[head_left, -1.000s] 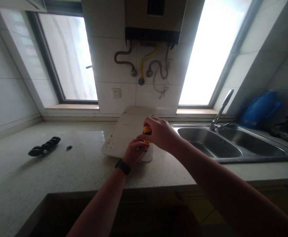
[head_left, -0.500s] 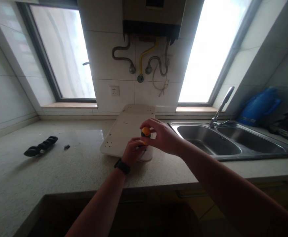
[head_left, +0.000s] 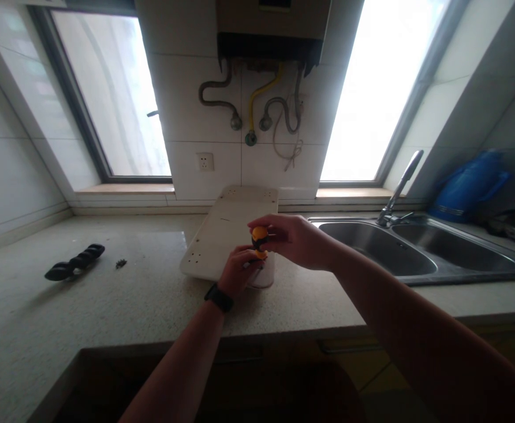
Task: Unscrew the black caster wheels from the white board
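A cream-coloured panel (head_left: 222, 238) with rounded corners and small holes lies flat on the counter. Over its near right corner stands a screwdriver (head_left: 260, 235) with an orange and black handle, roughly upright. The fingers and thumb of my right hand (head_left: 286, 235) are closed around the handle from the right side. Low down, my left hand (head_left: 240, 267) is closed at the bottom of the screwdriver, its fingertips pinched there and its wrist wearing a black band. Those fingers hide the tip, so I cannot see what it meets.
On the counter to the left lie a black object with rounded lobes (head_left: 74, 262) and a small pile of dark screws (head_left: 121, 264). A double steel sink (head_left: 374, 249) with a tap (head_left: 398, 188) is at the right, beside a blue jug (head_left: 467, 185). Pipes hang under a wall heater.
My right hand has shifted its grip around the screwdriver handle, its wrist moving slightly right, and more of the handle shows. My left hand stays where it was.
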Tool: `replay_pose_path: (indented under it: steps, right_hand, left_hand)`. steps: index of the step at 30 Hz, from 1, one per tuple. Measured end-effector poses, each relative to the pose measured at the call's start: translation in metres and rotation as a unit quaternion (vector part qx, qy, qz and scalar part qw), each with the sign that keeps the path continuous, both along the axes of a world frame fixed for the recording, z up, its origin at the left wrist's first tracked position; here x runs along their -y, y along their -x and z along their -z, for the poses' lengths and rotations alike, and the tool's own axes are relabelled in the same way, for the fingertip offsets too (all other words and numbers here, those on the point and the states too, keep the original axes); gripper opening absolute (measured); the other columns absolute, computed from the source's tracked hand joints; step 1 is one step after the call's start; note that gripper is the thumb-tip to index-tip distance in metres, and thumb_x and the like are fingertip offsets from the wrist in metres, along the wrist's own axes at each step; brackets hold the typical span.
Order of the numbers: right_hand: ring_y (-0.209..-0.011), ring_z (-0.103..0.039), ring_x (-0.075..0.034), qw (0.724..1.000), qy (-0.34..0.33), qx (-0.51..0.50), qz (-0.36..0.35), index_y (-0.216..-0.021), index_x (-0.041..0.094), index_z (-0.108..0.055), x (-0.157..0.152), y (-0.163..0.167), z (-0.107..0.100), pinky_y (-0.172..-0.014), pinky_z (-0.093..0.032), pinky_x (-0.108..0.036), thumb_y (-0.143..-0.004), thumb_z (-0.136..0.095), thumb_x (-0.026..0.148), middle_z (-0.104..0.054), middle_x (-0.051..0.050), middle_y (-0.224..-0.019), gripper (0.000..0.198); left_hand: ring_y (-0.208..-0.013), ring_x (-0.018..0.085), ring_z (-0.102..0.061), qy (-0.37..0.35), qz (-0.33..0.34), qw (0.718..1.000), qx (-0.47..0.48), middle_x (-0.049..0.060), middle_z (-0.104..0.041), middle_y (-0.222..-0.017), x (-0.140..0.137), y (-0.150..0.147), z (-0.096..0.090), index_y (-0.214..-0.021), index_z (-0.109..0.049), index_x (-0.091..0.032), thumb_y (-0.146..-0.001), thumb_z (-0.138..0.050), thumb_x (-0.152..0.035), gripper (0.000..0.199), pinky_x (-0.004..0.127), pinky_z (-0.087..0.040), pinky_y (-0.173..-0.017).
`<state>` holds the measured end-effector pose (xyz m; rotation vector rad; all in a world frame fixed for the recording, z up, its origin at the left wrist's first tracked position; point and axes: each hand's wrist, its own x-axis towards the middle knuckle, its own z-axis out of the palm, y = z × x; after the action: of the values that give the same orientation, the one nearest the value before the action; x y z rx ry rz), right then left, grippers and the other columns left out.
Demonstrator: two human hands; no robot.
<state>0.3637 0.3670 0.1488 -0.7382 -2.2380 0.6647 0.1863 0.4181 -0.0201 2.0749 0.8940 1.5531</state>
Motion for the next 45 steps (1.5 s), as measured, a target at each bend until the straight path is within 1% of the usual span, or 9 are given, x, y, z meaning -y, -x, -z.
replay_pose_path:
  steps: [7,12,17,20,26,32,38,41,45]
  right_hand:
    - [-0.081,-0.060,-0.014,0.968,-0.195,0.074,0.136,-0.100,0.017,-0.067,0.014,0.016,0.001,-0.073,-0.052,-0.030,-0.080,-0.080,0.032,-0.065,-0.005,-0.100,0.028]
    - [-0.079,-0.065,-0.015,0.981,-0.108,-0.017,0.160,-0.097,0.019,-0.068,0.006,0.015,0.001,-0.074,-0.055,-0.030,-0.068,-0.089,0.028,-0.070,-0.002,-0.091,0.037]
    - [-0.100,-0.068,-0.017,0.999,-0.035,0.017,-0.008,-0.123,0.021,-0.064,-0.006,0.001,0.001,-0.091,-0.055,-0.032,-0.083,-0.071,0.022,-0.071,-0.005,-0.113,0.040]
    - [-0.107,-0.064,-0.017,0.995,-0.075,0.062,-0.024,-0.130,0.022,-0.059,-0.004,0.000,0.000,-0.094,-0.053,-0.032,-0.086,-0.064,0.018,-0.067,-0.006,-0.121,0.044]
    - [-0.081,-0.057,-0.014,0.963,-0.204,0.122,0.128,-0.104,0.020,-0.064,0.005,0.011,0.000,-0.071,-0.047,-0.030,-0.084,-0.075,0.041,-0.062,-0.005,-0.106,0.030]
    - [-0.075,-0.064,-0.014,0.984,-0.078,0.009,0.159,-0.100,0.021,-0.066,-0.003,0.008,0.004,-0.069,-0.052,-0.030,-0.071,-0.085,0.031,-0.069,-0.002,-0.093,0.036]
    - [-0.100,-0.070,-0.017,1.000,0.008,0.021,-0.002,-0.133,0.021,-0.057,-0.014,-0.008,0.004,-0.088,-0.056,-0.032,-0.084,-0.069,0.021,-0.068,-0.006,-0.118,0.050]
    - [-0.102,-0.068,-0.016,0.999,-0.031,0.028,0.006,-0.134,0.020,-0.056,-0.013,-0.007,0.002,-0.090,-0.056,-0.031,-0.088,-0.065,0.022,-0.067,-0.007,-0.119,0.047]
    - [-0.085,-0.062,-0.015,0.979,-0.163,0.061,0.110,-0.108,0.016,-0.068,-0.008,0.002,0.001,-0.075,-0.054,-0.030,-0.083,-0.077,0.038,-0.065,-0.007,-0.105,0.034]
  left_hand:
    - [-0.108,0.025,-0.065,0.022,-0.028,0.999,0.006,0.008,-0.073,-0.104,-0.003,-0.002,0.007,-0.094,-0.079,-0.022,-0.087,-0.074,-0.023,0.009,0.045,-0.051,-0.098]
    - [-0.110,0.025,-0.063,0.011,-0.008,1.000,-0.010,0.006,-0.075,-0.098,-0.001,-0.001,0.001,-0.095,-0.078,-0.024,-0.087,-0.074,-0.023,0.009,0.044,-0.049,-0.100]
    - [-0.113,0.024,-0.062,-0.004,0.001,1.000,-0.011,0.006,-0.074,-0.103,0.001,0.000,-0.003,-0.098,-0.078,-0.025,-0.089,-0.072,-0.023,0.010,0.042,-0.049,-0.099]
    - [-0.111,0.025,-0.063,-0.001,-0.004,1.000,0.000,0.007,-0.073,-0.104,0.000,-0.001,-0.001,-0.094,-0.077,-0.024,-0.088,-0.073,-0.023,0.007,0.042,-0.050,-0.098]
    - [-0.109,0.025,-0.064,0.031,-0.034,0.999,0.008,0.008,-0.073,-0.105,-0.001,-0.004,0.005,-0.094,-0.079,-0.024,-0.087,-0.073,-0.024,0.008,0.045,-0.050,-0.099]
    - [-0.111,0.025,-0.063,0.010,-0.008,1.000,-0.009,0.007,-0.074,-0.104,0.001,-0.002,-0.001,-0.099,-0.078,-0.025,-0.088,-0.073,-0.024,0.011,0.044,-0.049,-0.101]
    - [-0.116,0.024,-0.062,0.003,0.005,1.000,-0.006,0.007,-0.073,-0.108,0.002,-0.002,-0.002,-0.103,-0.076,-0.026,-0.092,-0.069,-0.024,0.014,0.044,-0.048,-0.104]
    - [-0.112,0.023,-0.064,0.010,0.001,1.000,0.009,0.007,-0.072,-0.109,0.001,-0.004,-0.001,-0.102,-0.076,-0.025,-0.092,-0.069,-0.025,0.012,0.043,-0.050,-0.101]
    - [-0.108,0.023,-0.064,0.006,-0.012,1.000,-0.002,0.006,-0.073,-0.103,0.001,-0.005,-0.001,-0.096,-0.076,-0.024,-0.092,-0.070,-0.026,0.008,0.043,-0.049,-0.101]
